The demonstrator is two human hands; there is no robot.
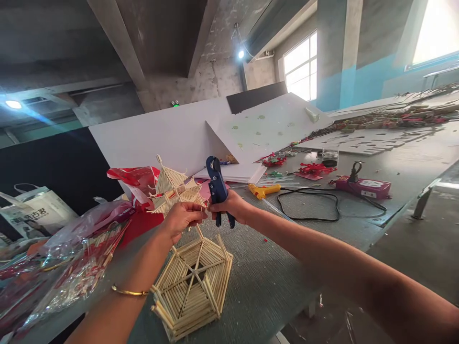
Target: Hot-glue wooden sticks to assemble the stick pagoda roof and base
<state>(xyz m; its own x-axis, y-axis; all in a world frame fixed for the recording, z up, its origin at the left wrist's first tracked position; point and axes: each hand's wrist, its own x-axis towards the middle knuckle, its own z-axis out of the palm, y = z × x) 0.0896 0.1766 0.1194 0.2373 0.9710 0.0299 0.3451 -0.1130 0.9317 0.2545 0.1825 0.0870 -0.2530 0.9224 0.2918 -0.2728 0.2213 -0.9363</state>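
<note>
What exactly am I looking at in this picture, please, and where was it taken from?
There is no machine here: a person wears a camera on the head, so you look forward and down along their own two bare arms, and the picture is tilted. The left hand, with a gold bangle on its wrist, pinches a thin stick beside a small pagoda-like roof model made of sticks. The right hand grips blue cutting pliers. Below them, on the grey table, stands a hexagonal stick base. Bags of sticks lie to the left; a yellow glue gun, a black cable and a pink box lie further back.
</note>
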